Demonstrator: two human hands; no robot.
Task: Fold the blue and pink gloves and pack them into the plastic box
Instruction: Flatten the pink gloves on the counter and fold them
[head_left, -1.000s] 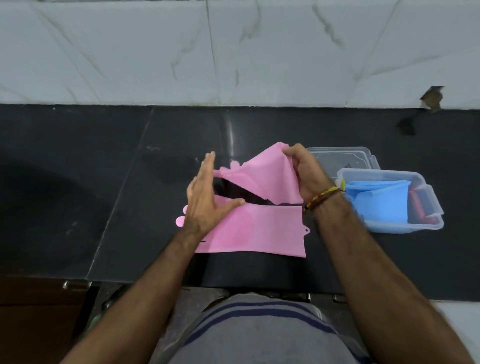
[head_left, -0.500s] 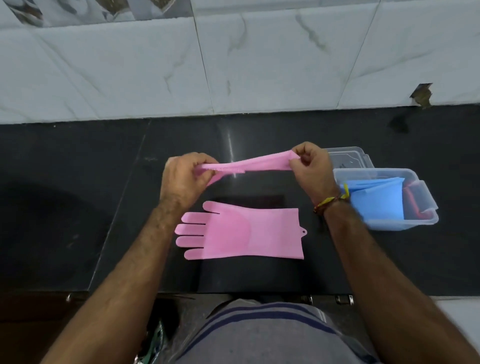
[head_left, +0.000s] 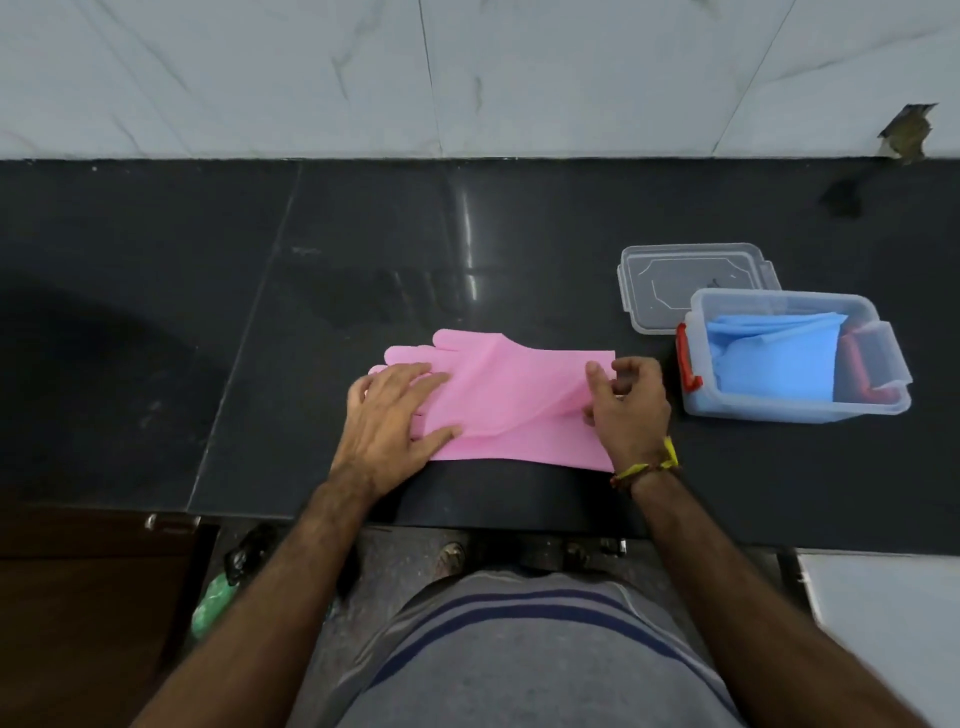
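Two pink gloves (head_left: 511, 395) lie stacked on the black counter, fingers pointing left, the upper one slightly askew over the lower. My left hand (head_left: 397, 415) presses flat on their finger end. My right hand (head_left: 626, 402) pinches the cuff end of the upper pink glove at the right. The clear plastic box (head_left: 795, 405) with red latches stands to the right, holding the folded blue gloves (head_left: 774, 353).
The box's clear lid (head_left: 675, 280) lies flat behind the box. The black counter (head_left: 260, 338) ends at a front edge near my body. A white tiled wall (head_left: 467, 78) rises behind it. A green object (head_left: 210, 605) sits on the floor below left.
The pink glove that both hands held stretched in the air now lies on top of the other pink glove. My left hand has gone flat on it; the right still holds the cuff.
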